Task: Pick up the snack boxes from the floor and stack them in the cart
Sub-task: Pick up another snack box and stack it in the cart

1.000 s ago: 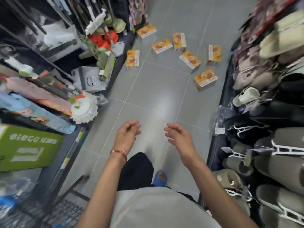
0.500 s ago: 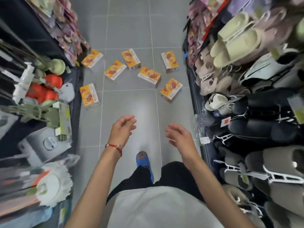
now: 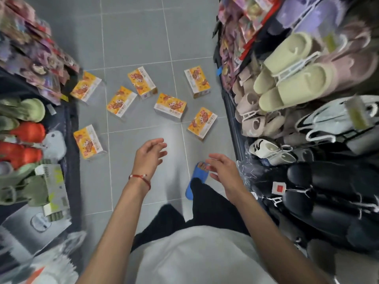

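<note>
Both hands — left (image 3: 150, 155), right (image 3: 222, 168) — loose, holding nothing; snack boxes (image 3: 170, 106) on floor (image 3: 133, 37).

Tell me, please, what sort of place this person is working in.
Most likely a shop aisle: racks of slippers on hangers line the right side, one pair carries a red tag, and packaged goods fill the left shelves.

The aisle was viewed from a single head-worn camera, aimed steeply down at the floor (image 3: 139, 42), hands (image 3: 149, 156) near.
</note>
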Motion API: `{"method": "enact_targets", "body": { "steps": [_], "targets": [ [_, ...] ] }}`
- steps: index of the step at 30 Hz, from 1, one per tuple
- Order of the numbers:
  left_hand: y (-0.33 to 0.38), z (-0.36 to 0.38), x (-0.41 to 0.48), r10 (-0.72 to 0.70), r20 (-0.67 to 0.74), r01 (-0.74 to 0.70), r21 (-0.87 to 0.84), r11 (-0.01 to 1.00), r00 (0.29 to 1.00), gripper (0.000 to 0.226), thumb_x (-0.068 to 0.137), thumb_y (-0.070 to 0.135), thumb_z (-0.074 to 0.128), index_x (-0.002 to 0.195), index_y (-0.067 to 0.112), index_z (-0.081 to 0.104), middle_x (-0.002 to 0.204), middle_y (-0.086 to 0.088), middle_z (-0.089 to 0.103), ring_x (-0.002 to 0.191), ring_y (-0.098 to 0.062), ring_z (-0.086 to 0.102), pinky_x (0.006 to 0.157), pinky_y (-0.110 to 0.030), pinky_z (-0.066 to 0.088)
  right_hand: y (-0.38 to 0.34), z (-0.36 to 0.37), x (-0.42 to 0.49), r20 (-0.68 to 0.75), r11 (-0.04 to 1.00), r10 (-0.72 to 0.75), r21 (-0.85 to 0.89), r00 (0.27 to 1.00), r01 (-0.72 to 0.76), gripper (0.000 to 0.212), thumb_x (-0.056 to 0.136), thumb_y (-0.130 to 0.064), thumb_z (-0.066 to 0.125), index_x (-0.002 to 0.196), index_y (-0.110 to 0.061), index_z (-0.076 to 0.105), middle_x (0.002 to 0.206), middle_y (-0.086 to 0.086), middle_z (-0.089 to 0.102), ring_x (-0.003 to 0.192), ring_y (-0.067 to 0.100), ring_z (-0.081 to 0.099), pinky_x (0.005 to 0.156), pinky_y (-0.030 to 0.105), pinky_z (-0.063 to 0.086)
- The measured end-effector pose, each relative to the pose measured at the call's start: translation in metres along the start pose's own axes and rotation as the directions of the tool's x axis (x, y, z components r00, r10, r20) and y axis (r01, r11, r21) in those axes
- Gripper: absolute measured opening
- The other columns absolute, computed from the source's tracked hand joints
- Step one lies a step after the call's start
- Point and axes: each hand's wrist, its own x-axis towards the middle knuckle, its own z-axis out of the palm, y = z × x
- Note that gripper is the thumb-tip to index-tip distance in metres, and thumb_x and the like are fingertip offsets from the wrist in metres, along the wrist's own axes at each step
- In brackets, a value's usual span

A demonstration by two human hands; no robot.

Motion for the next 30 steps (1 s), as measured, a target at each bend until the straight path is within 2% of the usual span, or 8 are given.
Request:
{"method": "enact_targets", "body": {
  "steps": [4,8,14,17,21,25,28,30],
  "targets": [
    [0.032,0.029,0.043,-0.023,0.000,0.023,0.002,1.000,1.000,0.020,0.102,0.020,0.054,0.118,0.020,0.067,0.121,-0.001,0.070,0.107,-0.019,0.068,0.091,-0.029,0.052,-0.052,-0.001,0.052,0.027,0.998,0.002,-0.069,1.000,0.000,0.023,0.102,-0.012,0.061,0.124,-0.014,0.067,0.124,0.016,0.072,0.100,0.019,0.068,0.070,0.015,0.053],
    [0.050,0.045,0.085,-0.096,-0.016,0.095,-0.031,0.995,0.995,0.021,0.102,0.015,0.054,0.118,0.017,0.067,0.122,-0.006,0.070,0.102,-0.020,0.068,0.094,-0.033,0.050,-0.090,0.005,0.097,0.030,0.991,0.047,-0.129,0.998,-0.043,0.025,0.102,-0.009,0.060,0.127,-0.009,0.066,0.113,0.014,0.069,0.096,0.018,0.065,0.058,0.010,0.052],
    [0.053,0.054,0.172,-0.211,-0.038,0.208,-0.060,0.976,0.977,0.015,0.096,0.013,0.064,0.109,0.016,0.069,0.105,-0.006,0.073,0.083,-0.014,0.068,0.065,-0.016,0.050,-0.113,0.029,0.181,0.030,0.951,0.088,-0.299,0.996,-0.075,0.022,0.100,-0.017,0.062,0.122,-0.018,0.069,0.115,0.011,0.074,0.106,0.026,0.072,0.076,0.024,0.051],
    [0.044,0.054,0.217,-0.257,-0.044,0.257,-0.007,0.967,0.966,0.018,0.092,0.016,0.066,0.109,0.015,0.073,0.101,-0.003,0.075,0.092,-0.023,0.072,0.074,-0.023,0.050,-0.115,0.044,0.226,0.020,0.917,0.106,-0.390,0.994,-0.090,0.022,0.098,-0.018,0.061,0.118,-0.018,0.070,0.109,0.010,0.075,0.100,0.025,0.073,0.079,0.027,0.053],
    [0.025,0.058,0.274,-0.303,-0.033,0.304,0.025,0.952,0.952,0.016,0.084,0.022,0.069,0.099,0.021,0.074,0.103,-0.003,0.075,0.094,-0.027,0.072,0.091,-0.036,0.052,-0.114,0.062,0.289,0.022,0.878,0.125,-0.468,0.992,-0.100,0.020,0.099,-0.015,0.059,0.116,-0.019,0.068,0.096,0.004,0.072,0.078,0.017,0.069,0.065,0.022,0.052],
    [0.000,0.071,0.323,-0.380,-0.019,0.381,0.022,0.924,0.925,0.012,0.089,0.016,0.066,0.087,0.027,0.068,0.097,-0.004,0.071,0.092,-0.024,0.067,0.097,-0.040,0.051,-0.098,0.064,0.343,-0.015,0.860,0.159,-0.488,0.987,-0.146,0.012,0.086,-0.025,0.061,0.093,-0.030,0.070,0.106,0.007,0.072,0.099,0.025,0.067,0.087,0.038,0.051],
    [-0.024,0.083,0.349,-0.422,-0.022,0.422,-0.008,0.906,0.906,0.009,0.083,0.021,0.065,0.088,0.027,0.069,0.105,-0.010,0.071,0.094,-0.027,0.065,0.105,-0.047,0.050,-0.077,0.055,0.383,-0.005,0.830,0.210,-0.527,0.978,-0.181,0.018,0.094,-0.013,0.057,0.081,-0.018,0.069,0.116,0.021,0.066,0.096,0.025,0.061,0.087,0.038,0.046],
    [-0.036,0.093,0.362,-0.435,-0.047,0.434,-0.016,0.901,0.899,0.014,0.093,0.010,0.060,0.097,0.020,0.069,0.106,-0.012,0.071,0.091,-0.026,0.066,0.104,-0.045,0.051,-0.068,0.047,0.405,-0.017,0.816,0.235,-0.540,0.972,-0.207,0.018,0.099,-0.010,0.055,0.090,-0.012,0.070,0.108,0.015,0.064,0.096,0.025,0.059,0.085,0.035,0.043]
  ]
}}
